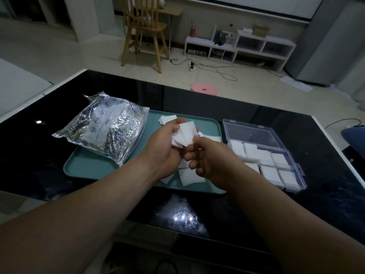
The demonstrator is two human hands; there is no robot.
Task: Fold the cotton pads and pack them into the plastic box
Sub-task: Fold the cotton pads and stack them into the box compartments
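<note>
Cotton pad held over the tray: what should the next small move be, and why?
Probably fold it in half. The left hand holds the cotton pad up, not yet neatly folded, and the right hand pinches its near corner. The plastic box beside the tray lies open with folded pads inside.

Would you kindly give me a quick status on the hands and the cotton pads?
Left hand holds a cotton pad; right hand pinches its lower edge. Plastic box open, partly filled. Nothing blocking.

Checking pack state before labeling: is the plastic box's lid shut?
No, the plastic box has its clear lid swung back flat on the table, leaving the folded cotton pads in its compartments exposed.
</note>
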